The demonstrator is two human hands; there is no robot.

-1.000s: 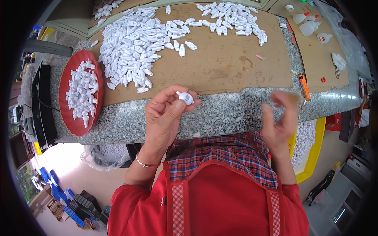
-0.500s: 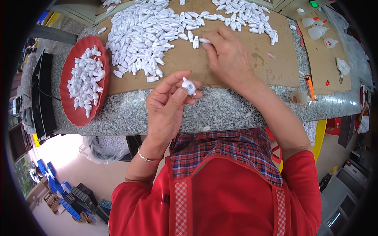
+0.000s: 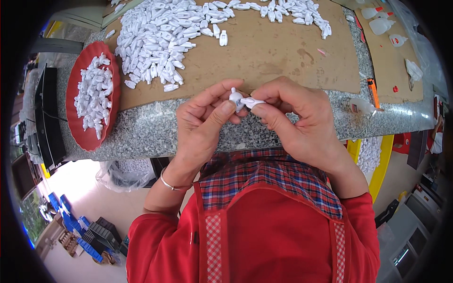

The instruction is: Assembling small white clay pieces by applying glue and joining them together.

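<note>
A small white plastic piece (image 3: 235, 98) was pinched between the thumb and fingertips of the left hand (image 3: 205, 123), and a second, longer white plastic piece (image 3: 253, 101) was gripped between the thumb and forefinger of the right hand (image 3: 295, 121). The two pieces were held touching each other, end to end, just above the near edge of the speckled granite counter (image 3: 155, 129) (whether they were already joined could not be told). Both hands were closed around their pieces, fingertips nearly meeting. Behind the hands, a brown cardboard sheet (image 3: 269, 54) was laid on the counter, and a large heap of loose white plastic pieces (image 3: 160, 42) was spread across its far left part. A red oval tray (image 3: 82, 137) with more white pieces in it was set at the counter's left end. An orange lighter-shaped object (image 3: 373, 92) was seen lying at the right, near the cardboard's edge.
</note>
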